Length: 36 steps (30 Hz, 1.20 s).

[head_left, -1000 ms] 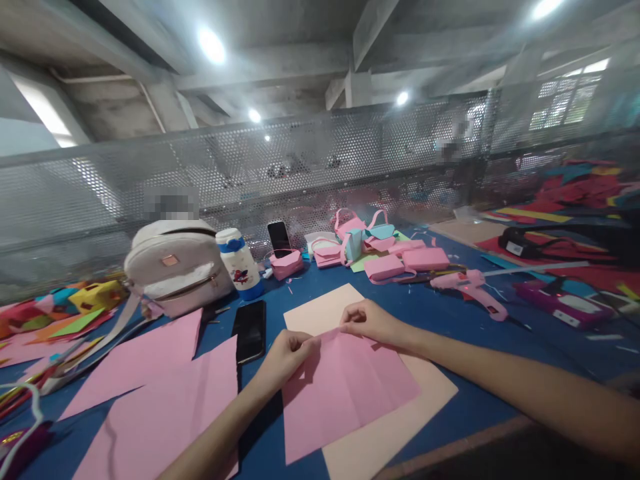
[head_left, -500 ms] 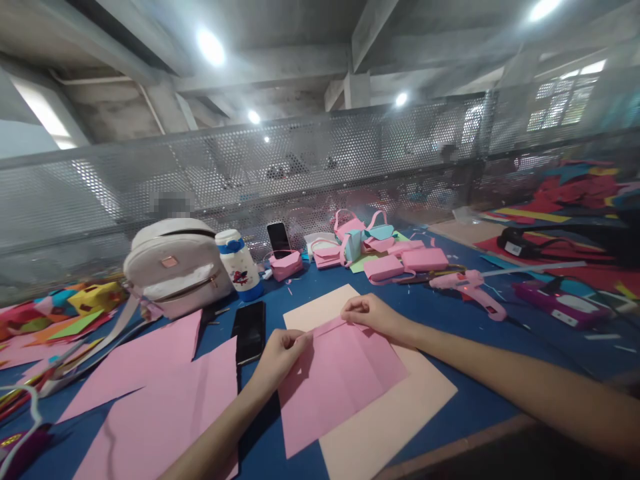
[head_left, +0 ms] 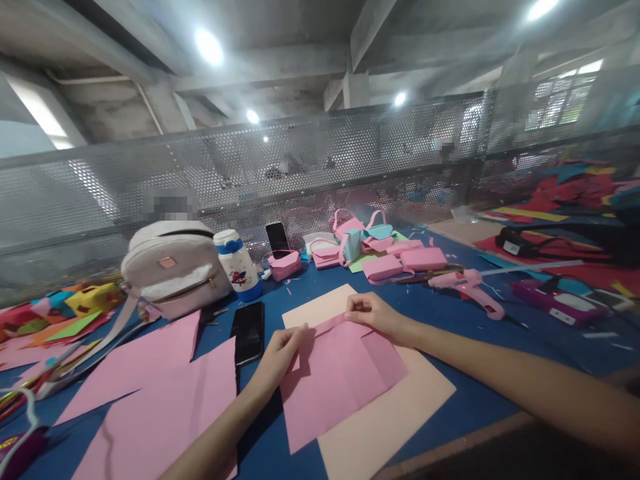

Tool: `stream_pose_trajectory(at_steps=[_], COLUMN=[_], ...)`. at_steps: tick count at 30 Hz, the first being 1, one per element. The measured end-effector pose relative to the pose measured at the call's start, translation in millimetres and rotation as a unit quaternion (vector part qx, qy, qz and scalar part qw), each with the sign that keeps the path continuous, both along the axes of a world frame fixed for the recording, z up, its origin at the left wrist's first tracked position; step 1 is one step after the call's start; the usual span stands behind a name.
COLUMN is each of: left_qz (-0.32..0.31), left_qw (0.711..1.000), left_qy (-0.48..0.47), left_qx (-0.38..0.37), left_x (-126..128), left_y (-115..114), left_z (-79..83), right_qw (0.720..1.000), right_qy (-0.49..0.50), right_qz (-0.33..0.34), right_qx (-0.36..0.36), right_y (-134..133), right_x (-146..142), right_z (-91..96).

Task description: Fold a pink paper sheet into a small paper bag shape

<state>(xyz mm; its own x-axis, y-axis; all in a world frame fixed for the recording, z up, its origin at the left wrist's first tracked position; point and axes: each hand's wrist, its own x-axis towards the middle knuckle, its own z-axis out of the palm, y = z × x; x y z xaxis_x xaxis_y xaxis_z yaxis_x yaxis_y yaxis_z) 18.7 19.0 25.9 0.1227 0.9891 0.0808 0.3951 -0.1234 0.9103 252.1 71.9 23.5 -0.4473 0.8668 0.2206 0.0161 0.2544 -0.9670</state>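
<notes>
A creased sheet of pink paper (head_left: 345,380) lies at a slant over a peach sheet (head_left: 400,413) on the blue tabletop. Its far edge is turned over in a narrow fold. My left hand (head_left: 284,348) pinches the left end of that edge between thumb and fingers. Farther along, toward the right end, my right hand (head_left: 367,313) has its fingers curled closed on the same folded edge. Part of the edge is hidden under the fingers of each hand.
Large pink sheets (head_left: 170,413) and a black phone (head_left: 249,332) lie to the left. A backpack (head_left: 175,267) and a bottle (head_left: 238,265) stand behind. Small pink paper bags (head_left: 383,268) sit at the back; a pink glue gun (head_left: 470,288) lies right, near a purple device (head_left: 560,300).
My left hand has shifted slightly left along the folded edge, its thumb now pointing up more. My right hand has moved a little to the right. The paper barely shifts.
</notes>
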Motion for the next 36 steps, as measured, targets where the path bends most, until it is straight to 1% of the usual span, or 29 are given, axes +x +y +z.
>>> stream_pose_trajectory(at_steps=[2, 4, 7, 11, 15, 18, 23, 30, 33, 36], left_qz=[0.025, 0.029, 0.008, -0.016, -0.023, -0.022, -0.014, 0.033, 0.035, 0.021], left_qw=[1.000, 0.999, 1.000, 1.000, 0.999, 0.998, 0.997, 0.997, 0.998, 0.999], left_qy=[-0.014, -0.023, -0.022, -0.001, 0.024, 0.037, 0.045, 0.029, 0.013, -0.006], left_qx=[0.001, -0.007, -0.015, -0.003, 0.018, 0.037, 0.055, 0.065, 0.058, 0.041], left_x=[-2, -4, -4, -1, 3, 4, 4, -5, -8, -9], left_y=[-1, -1, 0, 3, 0, -3, -4, 4, 7, 9], left_z=[1.2, 2.3, 2.7, 2.8, 4.6, 6.7, 7.7, 4.0, 2.2, 0.5], right_qw=[1.000, 0.999, 0.999, 0.998, 0.995, 0.994, 0.996, 0.998, 0.998, 0.998], right_qy=[0.003, 0.005, -0.001, -0.019, -0.030, -0.034, -0.034, -0.027, -0.020, -0.008], right_qz=[-0.010, -0.023, -0.028, -0.031, -0.043, -0.040, -0.032, -0.024, -0.034, -0.053], right_qx=[0.015, 0.028, 0.041, 0.057, 0.080, 0.091, 0.081, 0.049, 0.045, 0.046], right_y=[3, 5, 7, 5, 2, -1, -3, 9, 14, 17], right_x=[1, 2, 2, 3, 2, 2, 2, 4, 5, 7], right_z=[0.6, 0.7, -0.7, -4.2, -5.4, -3.1, 0.2, -5.4, -7.5, -6.1])
